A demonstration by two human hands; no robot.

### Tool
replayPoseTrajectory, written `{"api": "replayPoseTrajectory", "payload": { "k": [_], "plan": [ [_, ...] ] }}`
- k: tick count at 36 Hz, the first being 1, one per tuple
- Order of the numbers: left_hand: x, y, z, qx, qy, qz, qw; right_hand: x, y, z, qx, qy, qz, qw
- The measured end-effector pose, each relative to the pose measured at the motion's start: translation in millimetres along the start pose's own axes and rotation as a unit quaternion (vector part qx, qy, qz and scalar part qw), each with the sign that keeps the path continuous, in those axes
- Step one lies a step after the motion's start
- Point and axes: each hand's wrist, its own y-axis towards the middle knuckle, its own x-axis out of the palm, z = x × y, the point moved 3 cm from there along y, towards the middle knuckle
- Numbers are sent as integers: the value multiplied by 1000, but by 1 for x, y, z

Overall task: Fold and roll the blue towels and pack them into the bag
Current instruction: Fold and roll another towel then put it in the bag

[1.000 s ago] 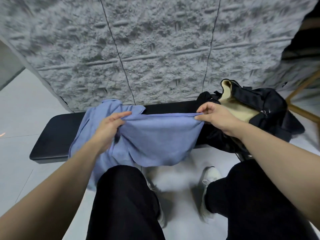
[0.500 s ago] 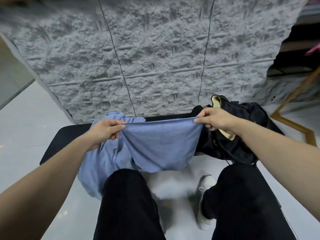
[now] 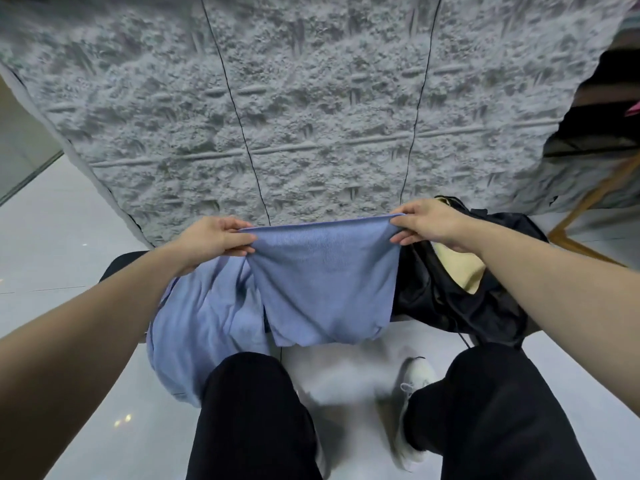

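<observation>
The blue towel point(image 3: 325, 289), soft and finely knit, hangs as a flat sheet; the left hand point(image 3: 214, 239) and right hand point(image 3: 424, 223) pinch its top corners above the black bench point(image 3: 121, 265), beside the crumpled black bag point(image 3: 460, 299).

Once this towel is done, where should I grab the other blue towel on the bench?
Probably its upper part, near the left hand, coming from above. The second towel lies crumpled on the bench and droops off the front, so its lower end hangs loose; no clean corner shows, so pinch a raised fold.
</observation>
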Motion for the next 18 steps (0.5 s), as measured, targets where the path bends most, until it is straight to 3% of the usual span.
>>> {"api": "replayPoseTrajectory", "payload": {
  "k": [6, 18],
  "plan": [
    [-11, 18, 29, 16, 105, 43, 993, -6, 24, -26, -26, -3, 47, 999],
    [-25, 27, 81, 117, 132, 166, 970, -31, 45, -66, -114, 24, 112, 987]
  ]
}}
